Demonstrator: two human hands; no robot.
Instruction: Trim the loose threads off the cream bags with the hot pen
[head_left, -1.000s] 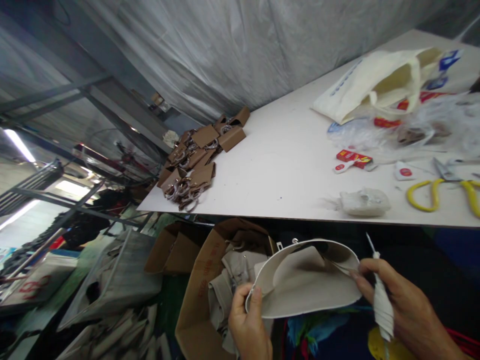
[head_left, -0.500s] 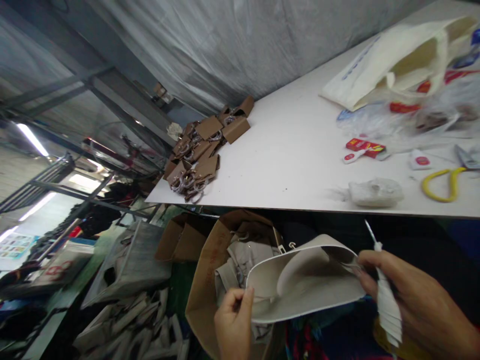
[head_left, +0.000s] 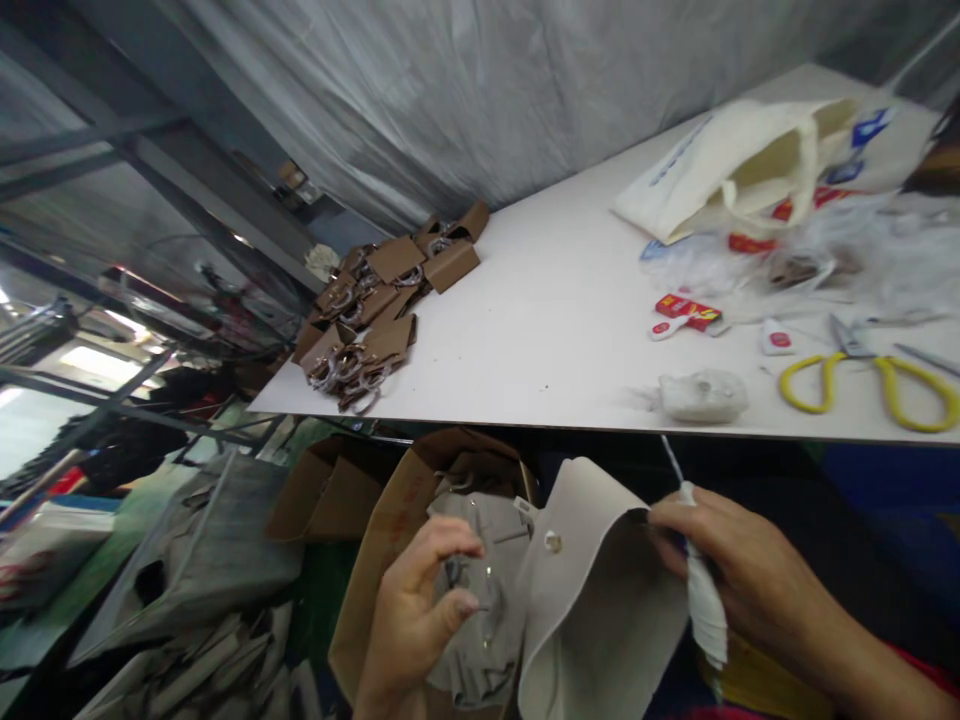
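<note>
My right hand (head_left: 731, 560) grips the upper edge of a light grey bag (head_left: 555, 590), its fingers closed. The same hand carries a thin pointed tool (head_left: 703, 600) with a white-wrapped handle; its metal tip points up toward the table edge. The bag hangs tilted with its mouth gaping, and a small metal fitting (head_left: 553, 541) shows on its outer side. To the left, my left hand (head_left: 427, 590) is off the bag, thumb and fingers apart with nothing between them. Behind it stands a cardboard box (head_left: 375, 590) holding several grey bag pieces (head_left: 487, 600).
On the white table (head_left: 510, 330) lie brown pieces with wrapped rings (head_left: 386, 280), a cream tote bag (head_left: 697, 180), yellow-handled scissors (head_left: 855, 370), a red packet (head_left: 690, 312) and a clear plastic-wrapped bundle (head_left: 703, 396). A grey bin (head_left: 217, 560) stands lower left.
My left hand has let go of the bag's edge and opened, moving left and up. The bag has turned to hang more upright from my right hand. The view has shifted right.
</note>
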